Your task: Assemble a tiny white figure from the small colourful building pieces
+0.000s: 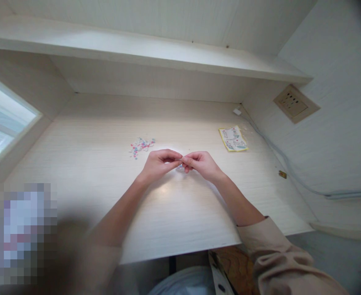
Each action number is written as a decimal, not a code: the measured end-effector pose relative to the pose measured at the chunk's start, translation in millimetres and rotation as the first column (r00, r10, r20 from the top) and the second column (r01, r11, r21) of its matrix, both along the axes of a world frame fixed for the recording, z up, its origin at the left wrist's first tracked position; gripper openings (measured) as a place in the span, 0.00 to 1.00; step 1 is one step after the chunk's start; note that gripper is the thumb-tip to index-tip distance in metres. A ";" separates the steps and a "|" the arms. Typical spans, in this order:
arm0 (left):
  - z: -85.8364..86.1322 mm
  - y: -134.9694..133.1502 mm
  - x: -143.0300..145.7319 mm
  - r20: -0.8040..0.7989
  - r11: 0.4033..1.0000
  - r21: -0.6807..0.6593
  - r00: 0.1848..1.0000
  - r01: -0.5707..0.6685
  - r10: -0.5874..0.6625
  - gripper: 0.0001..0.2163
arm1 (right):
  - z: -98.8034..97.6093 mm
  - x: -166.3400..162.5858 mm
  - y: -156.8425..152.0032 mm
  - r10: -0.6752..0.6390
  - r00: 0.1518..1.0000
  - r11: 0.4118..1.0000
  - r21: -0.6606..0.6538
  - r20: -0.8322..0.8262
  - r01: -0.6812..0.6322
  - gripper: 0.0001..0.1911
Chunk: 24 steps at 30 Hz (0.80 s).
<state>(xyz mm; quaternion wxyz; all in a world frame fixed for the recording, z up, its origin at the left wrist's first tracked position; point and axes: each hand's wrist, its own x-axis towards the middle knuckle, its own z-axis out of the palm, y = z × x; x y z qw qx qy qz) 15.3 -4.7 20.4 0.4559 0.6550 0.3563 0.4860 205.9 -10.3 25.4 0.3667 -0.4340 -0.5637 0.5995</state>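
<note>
My left hand (161, 163) and my right hand (201, 163) meet above the middle of the white desk (180, 221). Both are closed in a pinch, fingertips touching or nearly so. Whatever they pinch is too small and too covered by the fingers to name. Just below the fingertips shows a small pale, bluish cluster (179, 168); I cannot tell whether it hangs from the fingers or lies on the desk. Beyond my left hand is a loose scatter of tiny pink, blue and white pieces (141, 145).
A yellow-edged printed sheet (233, 138) lies to the right. A cable (271, 143) runs along the right wall, below a socket plate (296, 103), with a small brownish tag (282, 174) near it. A shelf (156, 47) overhangs the back. At the lower left is a pixelated object (25, 225).
</note>
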 end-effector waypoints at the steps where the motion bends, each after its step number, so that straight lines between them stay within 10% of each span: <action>1: 0.1 0.1 -0.1 -0.001 1.000 -0.002 1.000 0.000 0.000 0.08 | 0.4 0.1 0.2 0.004 1.000 1.000 0.003 0.006 -0.004 0.23; 9: -2.8 6.0 -5.3 -0.013 0.993 -0.064 0.995 -0.097 0.097 0.09 | 3.1 32.0 16.3 -0.294 0.906 0.926 0.325 0.303 0.191 0.17; 24: -8.5 8.5 -7.5 -0.071 0.989 -0.106 0.993 -0.106 0.099 0.09 | -19.3 32.1 21.4 -0.303 0.636 0.817 0.537 0.710 -0.209 0.10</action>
